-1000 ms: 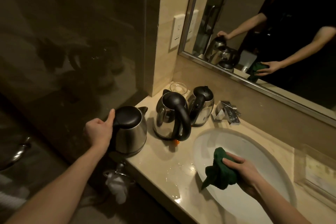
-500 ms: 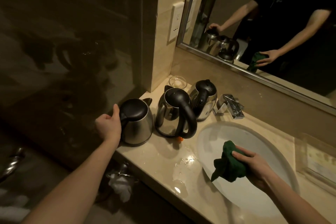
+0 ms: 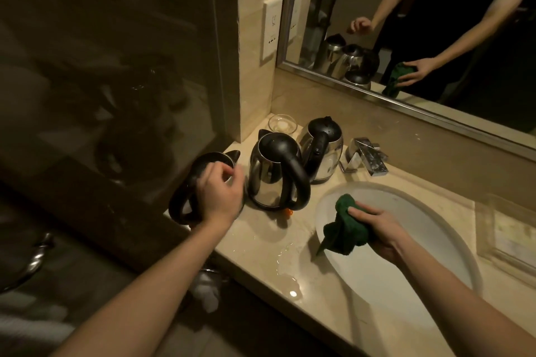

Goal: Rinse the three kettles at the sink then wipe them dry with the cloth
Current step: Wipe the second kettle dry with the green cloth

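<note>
The left hand (image 3: 222, 197) is held over the nearest kettle (image 3: 203, 180) at the counter's (image 3: 261, 243) left edge, fingers loosely curled above its black lid (whether they actually touch it cannot be told), while the right hand (image 3: 374, 229) is clenched around a bunched, plush green cloth (image 3: 345, 229) over the white oval sink (image 3: 406, 264). The middle kettle (image 3: 275, 177) and far kettle (image 3: 323, 151), both of polished steel with glossy black looped handles, are stood side by side left of the chrome faucet (image 3: 365, 156), on wet beige stone.
</note>
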A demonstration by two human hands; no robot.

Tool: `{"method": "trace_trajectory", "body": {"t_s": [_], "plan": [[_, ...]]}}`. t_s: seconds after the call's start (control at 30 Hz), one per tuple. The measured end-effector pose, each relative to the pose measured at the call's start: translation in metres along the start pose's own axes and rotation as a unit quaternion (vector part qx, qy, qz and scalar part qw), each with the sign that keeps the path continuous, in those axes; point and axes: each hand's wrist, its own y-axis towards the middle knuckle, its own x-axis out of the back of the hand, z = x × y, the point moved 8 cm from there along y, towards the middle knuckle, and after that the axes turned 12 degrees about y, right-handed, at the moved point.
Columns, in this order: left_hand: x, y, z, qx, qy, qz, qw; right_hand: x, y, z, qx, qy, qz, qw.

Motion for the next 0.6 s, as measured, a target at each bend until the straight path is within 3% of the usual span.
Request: {"method": "trace_trajectory", "body": {"t_s": [0.1,0.2,0.3,0.37,0.43,0.5,0.6], "plan": [[-0.059,-0.025,-0.021,0.102,-0.066,0.162,0.979,-0.005,0.009,0.005,-0.008,0.012,0.017,1.0],[-0.099,-0.043,-0.05,0.199,-0.115,0.229,0.946,-0.006,0.018,0.011,-0.025,0.027,0.035,0.999],[-0.124,-0.055,-0.07,0.328,-0.199,0.202,0.901,-0.007,0.024,0.017,-0.046,0.04,0.055,0.997],[-0.14,-0.059,-0.07,0.417,-0.29,0.163,0.846,-0.006,0.029,0.02,-0.055,0.044,0.065,0.995],[-0.157,-0.059,-0.067,0.455,-0.371,0.14,0.797,-0.004,0.032,0.022,-0.062,0.049,0.075,0.994],[-0.165,-0.058,-0.061,0.451,-0.381,0.117,0.799,-0.004,0.034,0.021,-0.071,0.051,0.087,0.992],[-0.161,-0.06,-0.058,0.438,-0.325,0.082,0.834,-0.005,0.036,0.02,-0.077,0.049,0.104,0.99]]}}
